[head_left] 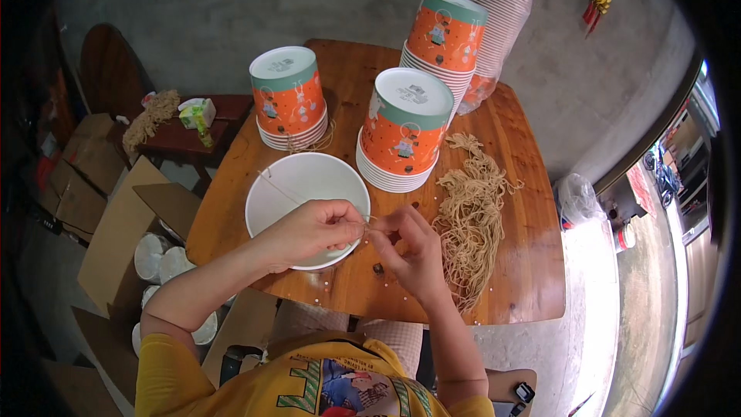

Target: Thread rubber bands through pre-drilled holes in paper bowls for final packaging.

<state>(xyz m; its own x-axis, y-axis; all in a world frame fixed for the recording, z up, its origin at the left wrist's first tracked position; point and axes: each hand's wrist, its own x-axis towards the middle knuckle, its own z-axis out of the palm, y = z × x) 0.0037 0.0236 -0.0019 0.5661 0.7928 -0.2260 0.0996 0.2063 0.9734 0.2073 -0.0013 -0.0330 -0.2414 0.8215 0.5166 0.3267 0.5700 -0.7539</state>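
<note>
Both hands pinch a thin string (pixel 369 220) at the near rim of the white paper bowl (pixel 307 185): left hand (pixel 312 230) fingers closed on it, right hand (pixel 409 243) likewise. Behind the bowl stand three stacks of orange bowls (pixel 405 130) on the wooden worktop (pixel 525 262); a heap of tan string (pixel 471 216) lies to the bowl's right.

Bare grey concrete floor (pixel 231 8) all round, a round wooden table (pixel 525 262) in the middle of the frame. Flattened cardboard boxes (pixel 108 239) piled lower left, bright daylight coming in on the right edge.

Daylight pours in from the right, blowing out the floor (pixel 594 316) there, while the left side sits dim. Fisheye bending curves the edges, with black corners; the centre is sharp
</note>
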